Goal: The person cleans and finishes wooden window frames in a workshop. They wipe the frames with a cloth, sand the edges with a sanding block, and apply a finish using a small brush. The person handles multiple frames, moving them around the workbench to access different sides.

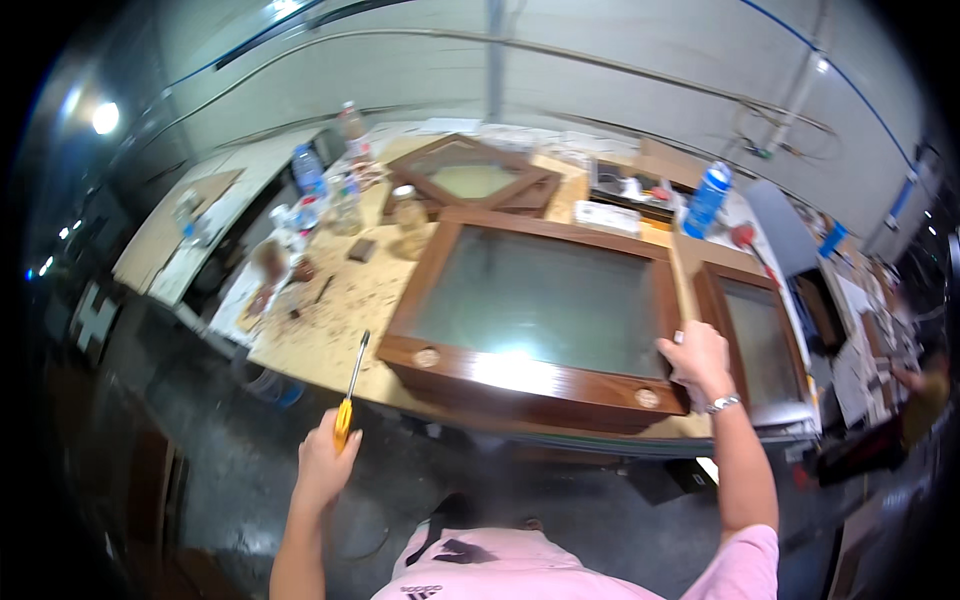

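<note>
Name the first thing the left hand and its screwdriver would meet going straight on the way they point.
Likely the lidded jar: the left hand aims its screwdriver across the tabletop roughly towards it. Depth is unclear; if the tip is low, the tabletop may come first.

Pink tee [570, 568], short right sleeve [748, 562]. Front: dark irregular patch [468, 551], dark striped logo [420, 593]. Silvery band [722, 404] on wrist, right hand [703, 362]; watch or bracelet unclear.
</note>
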A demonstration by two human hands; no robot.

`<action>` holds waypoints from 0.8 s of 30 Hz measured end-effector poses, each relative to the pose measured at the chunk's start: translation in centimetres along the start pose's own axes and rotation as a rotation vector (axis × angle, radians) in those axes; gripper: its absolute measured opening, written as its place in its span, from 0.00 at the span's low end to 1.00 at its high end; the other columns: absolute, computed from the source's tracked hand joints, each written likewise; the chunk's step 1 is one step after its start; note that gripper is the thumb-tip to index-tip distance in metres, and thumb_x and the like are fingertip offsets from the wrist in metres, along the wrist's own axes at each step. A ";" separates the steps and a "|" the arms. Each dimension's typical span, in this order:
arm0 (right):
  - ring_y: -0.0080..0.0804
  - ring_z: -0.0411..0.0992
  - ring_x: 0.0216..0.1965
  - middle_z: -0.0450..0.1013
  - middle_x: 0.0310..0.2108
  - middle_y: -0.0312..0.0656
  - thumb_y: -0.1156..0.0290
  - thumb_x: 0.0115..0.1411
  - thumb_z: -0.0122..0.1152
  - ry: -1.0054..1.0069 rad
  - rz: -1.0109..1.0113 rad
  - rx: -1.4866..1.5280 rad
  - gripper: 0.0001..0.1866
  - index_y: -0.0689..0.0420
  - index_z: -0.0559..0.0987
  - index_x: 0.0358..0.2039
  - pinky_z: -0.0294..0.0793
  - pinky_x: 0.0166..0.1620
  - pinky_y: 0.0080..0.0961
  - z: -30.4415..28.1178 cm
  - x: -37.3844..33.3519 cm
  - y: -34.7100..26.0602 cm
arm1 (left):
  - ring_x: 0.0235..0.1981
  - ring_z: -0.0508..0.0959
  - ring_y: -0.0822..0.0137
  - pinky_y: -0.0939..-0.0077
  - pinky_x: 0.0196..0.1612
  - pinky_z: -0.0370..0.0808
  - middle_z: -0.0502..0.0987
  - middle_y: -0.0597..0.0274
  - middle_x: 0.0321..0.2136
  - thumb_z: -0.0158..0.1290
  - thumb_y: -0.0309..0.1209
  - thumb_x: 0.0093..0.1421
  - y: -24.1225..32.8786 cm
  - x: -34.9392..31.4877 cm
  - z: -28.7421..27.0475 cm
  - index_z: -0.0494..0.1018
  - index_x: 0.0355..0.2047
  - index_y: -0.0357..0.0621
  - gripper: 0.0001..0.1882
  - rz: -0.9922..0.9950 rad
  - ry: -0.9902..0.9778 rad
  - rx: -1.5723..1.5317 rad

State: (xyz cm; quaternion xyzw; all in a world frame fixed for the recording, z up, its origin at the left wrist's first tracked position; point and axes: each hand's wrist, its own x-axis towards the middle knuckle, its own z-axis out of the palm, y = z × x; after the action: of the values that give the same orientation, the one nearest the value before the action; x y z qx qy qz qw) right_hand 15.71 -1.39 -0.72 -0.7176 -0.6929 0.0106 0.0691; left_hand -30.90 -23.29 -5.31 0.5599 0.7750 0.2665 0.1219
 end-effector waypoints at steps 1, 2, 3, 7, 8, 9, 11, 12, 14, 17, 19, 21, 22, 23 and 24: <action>0.54 0.78 0.32 0.77 0.25 0.57 0.54 0.49 0.66 0.031 0.030 0.004 0.22 0.65 0.81 0.24 0.77 0.37 0.42 0.2 0.4 0.2 | 0.34 0.77 0.39 0.50 0.36 0.72 0.77 0.42 0.28 0.56 0.37 0.59 -1.5 1.2 -0.1 0.69 0.44 0.43 0.17 -0.042 0.023 0.002; 0.54 0.78 0.32 0.77 0.25 0.57 0.53 0.48 0.66 0.028 0.031 -0.015 0.23 0.66 0.81 0.24 0.77 0.38 0.43 0.6 0.7 0.2 | 0.35 0.77 0.39 0.50 0.37 0.72 0.77 0.42 0.29 0.56 0.37 0.59 -3.3 2.5 -0.4 0.69 0.45 0.43 0.17 -0.084 0.025 0.024; 0.54 0.78 0.32 0.77 0.26 0.58 0.53 0.48 0.66 0.035 0.030 -0.035 0.23 0.67 0.81 0.25 0.77 0.38 0.43 0.7 1.1 -0.2 | 0.36 0.77 0.39 0.50 0.38 0.72 0.78 0.41 0.30 0.56 0.38 0.59 -5.0 3.7 -0.8 0.69 0.45 0.43 0.18 -0.124 0.034 0.040; 0.54 0.77 0.34 0.77 0.27 0.58 0.56 0.47 0.66 0.082 0.066 -0.035 0.21 0.66 0.80 0.25 0.77 0.40 0.43 1.7 2.2 -1.3 | 0.37 0.78 0.42 0.51 0.41 0.73 0.79 0.43 0.32 0.54 0.41 0.59 -9.6 10.7 0.0 0.69 0.46 0.42 0.20 -0.133 0.062 0.157; 0.55 0.78 0.34 0.77 0.28 0.59 0.55 0.48 0.66 0.096 0.077 -0.038 0.22 0.66 0.80 0.27 0.77 0.40 0.44 2.2 2.5 -1.4 | 0.37 0.78 0.42 0.51 0.41 0.73 0.79 0.43 0.32 0.54 0.42 0.60 -9.2 12.8 -0.1 0.69 0.46 0.42 0.20 -0.159 0.021 0.186; 0.55 0.77 0.35 0.77 0.29 0.59 0.56 0.49 0.64 0.107 0.113 -0.084 0.21 0.66 0.80 0.28 0.76 0.41 0.44 2.3 2.4 -2.0 | 0.38 0.79 0.42 0.52 0.41 0.74 0.79 0.43 0.33 0.53 0.43 0.60 -8.5 15.1 0.5 0.69 0.46 0.42 0.20 -0.185 -0.021 0.208; 0.55 0.77 0.37 0.77 0.30 0.58 0.56 0.51 0.62 0.128 0.168 -0.129 0.21 0.66 0.80 0.29 0.75 0.43 0.45 2.4 2.4 -2.3 | 0.39 0.79 0.44 0.53 0.41 0.74 0.79 0.43 0.34 0.53 0.43 0.60 -8.3 20.1 2.6 0.68 0.46 0.41 0.21 -0.167 -0.104 0.192; 0.55 0.77 0.37 0.77 0.31 0.58 0.55 0.52 0.61 0.122 0.194 -0.135 0.21 0.65 0.80 0.29 0.75 0.43 0.45 2.3 2.6 -2.5 | 0.39 0.80 0.45 0.53 0.42 0.74 0.80 0.45 0.33 0.53 0.44 0.60 -8.7 22.3 4.0 0.68 0.45 0.40 0.21 -0.158 -0.125 0.212; 0.56 0.76 0.37 0.77 0.31 0.57 0.53 0.54 0.59 0.109 0.256 -0.146 0.22 0.64 0.79 0.29 0.74 0.43 0.45 2.5 3.1 -2.6 | 0.39 0.80 0.47 0.53 0.43 0.74 0.80 0.47 0.35 0.54 0.46 0.60 -9.4 26.6 7.0 0.68 0.46 0.39 0.23 -0.156 -0.175 0.260; 0.57 0.76 0.35 0.77 0.28 0.56 0.51 0.58 0.57 0.066 0.335 -0.116 0.24 0.64 0.77 0.26 0.72 0.40 0.46 2.5 4.2 -4.3 | 0.43 0.79 0.48 0.54 0.46 0.74 0.79 0.48 0.39 0.54 0.51 0.59 -12.3 30.8 11.1 0.69 0.47 0.39 0.27 -0.159 -0.174 0.310; 0.57 0.75 0.34 0.76 0.28 0.57 0.52 0.60 0.56 0.112 0.330 -0.183 0.24 0.65 0.76 0.26 0.72 0.39 0.46 3.1 4.2 -3.7 | 0.45 0.78 0.48 0.55 0.47 0.74 0.78 0.48 0.42 0.54 0.52 0.59 -13.7 32.3 12.2 0.70 0.47 0.40 0.28 -0.122 -0.170 0.289; 0.57 0.75 0.34 0.76 0.28 0.57 0.52 0.60 0.56 0.109 0.353 -0.235 0.24 0.65 0.76 0.27 0.72 0.39 0.46 3.2 3.9 -4.1 | 0.48 0.77 0.49 0.56 0.48 0.75 0.77 0.48 0.45 0.55 0.53 0.58 -15.0 32.7 11.0 0.72 0.46 0.41 0.28 -0.094 -0.166 0.246; 0.57 0.75 0.34 0.76 0.28 0.57 0.52 0.61 0.55 0.109 0.368 -0.252 0.24 0.65 0.76 0.27 0.72 0.39 0.46 3.3 3.9 -4.4 | 0.47 0.77 0.50 0.55 0.47 0.74 0.77 0.49 0.44 0.56 0.52 0.57 -16.9 33.0 10.2 0.74 0.43 0.41 0.26 -0.122 -0.012 0.195; 0.57 0.75 0.34 0.76 0.28 0.58 0.51 0.61 0.55 0.098 0.382 -0.237 0.24 0.65 0.76 0.28 0.72 0.39 0.46 3.6 3.9 -4.5 | 0.46 0.77 0.49 0.54 0.46 0.74 0.77 0.48 0.43 0.57 0.51 0.56 -18.4 33.2 8.5 0.74 0.43 0.40 0.26 -0.158 0.128 0.193; 0.57 0.75 0.35 0.76 0.29 0.58 0.51 0.61 0.55 0.088 0.400 -0.224 0.24 0.65 0.76 0.28 0.72 0.39 0.46 3.6 4.0 -4.3 | 0.45 0.77 0.49 0.54 0.45 0.74 0.76 0.48 0.43 0.57 0.50 0.56 -20.1 33.5 6.5 0.74 0.44 0.39 0.27 -0.189 0.267 0.187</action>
State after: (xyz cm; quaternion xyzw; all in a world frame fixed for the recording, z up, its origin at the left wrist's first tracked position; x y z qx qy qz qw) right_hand 11.22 2.98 -3.51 -0.8436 -0.5301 -0.0844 0.0158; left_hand -55.36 5.08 -18.05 0.4530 0.8549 0.2526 -0.0101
